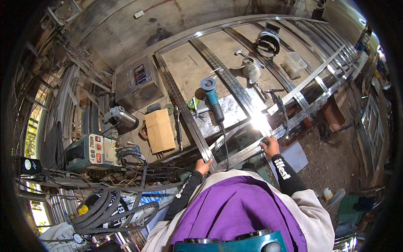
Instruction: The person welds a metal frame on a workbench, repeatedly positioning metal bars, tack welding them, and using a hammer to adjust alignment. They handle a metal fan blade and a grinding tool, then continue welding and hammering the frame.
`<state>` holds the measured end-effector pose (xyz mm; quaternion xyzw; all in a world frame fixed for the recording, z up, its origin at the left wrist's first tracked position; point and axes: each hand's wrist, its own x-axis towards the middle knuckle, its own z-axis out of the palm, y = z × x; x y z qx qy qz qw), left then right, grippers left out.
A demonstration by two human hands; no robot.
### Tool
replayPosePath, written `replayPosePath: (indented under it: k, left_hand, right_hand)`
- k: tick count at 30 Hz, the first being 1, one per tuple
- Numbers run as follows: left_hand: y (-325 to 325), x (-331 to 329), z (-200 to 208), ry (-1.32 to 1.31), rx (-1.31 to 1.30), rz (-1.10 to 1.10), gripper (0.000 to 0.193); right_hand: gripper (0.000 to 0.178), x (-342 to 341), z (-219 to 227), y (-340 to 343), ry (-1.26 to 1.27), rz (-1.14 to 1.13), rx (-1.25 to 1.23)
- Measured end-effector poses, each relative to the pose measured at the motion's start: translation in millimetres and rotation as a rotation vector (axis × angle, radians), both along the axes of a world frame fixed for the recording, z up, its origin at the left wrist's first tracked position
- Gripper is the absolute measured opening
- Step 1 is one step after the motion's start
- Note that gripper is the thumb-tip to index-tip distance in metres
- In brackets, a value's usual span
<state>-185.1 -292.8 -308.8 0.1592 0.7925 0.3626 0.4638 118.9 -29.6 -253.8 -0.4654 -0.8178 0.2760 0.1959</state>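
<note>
A large frame of shiny metal tubes (174, 90) lies across the work table, with several crossbars. My left hand (204, 166) is closed around the frame's near left corner. Further right, my right hand (270, 147) curls its fingers over the near tube (245, 154). Strong glare just beyond it washes out one joint. A torch with a dark cable (277, 101) rests on the frame close to that glare. Between two crossbars sits a teal angle grinder (215, 103), disc end away from me, its cord trailing toward me over the near tube.
Left of the frame are a metal box (138, 90) with a phone on it, a brown cardboard piece (159, 131) and a welding machine (94, 152). Coiled cables (105, 210) hang lower left. A welding helmet (268, 44) and clear plastic tub (294, 65) stand among the far crossbars.
</note>
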Motion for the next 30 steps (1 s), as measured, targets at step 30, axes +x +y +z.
replayPosePath:
  k: [30]
  left_hand:
    - [-18.8, -1.3, -33.0, 0.252, -0.047, -0.17, 0.068]
  right_hand:
    - [0.03, -3.1, -2.8, 9.9, -0.02, 0.019, -0.013]
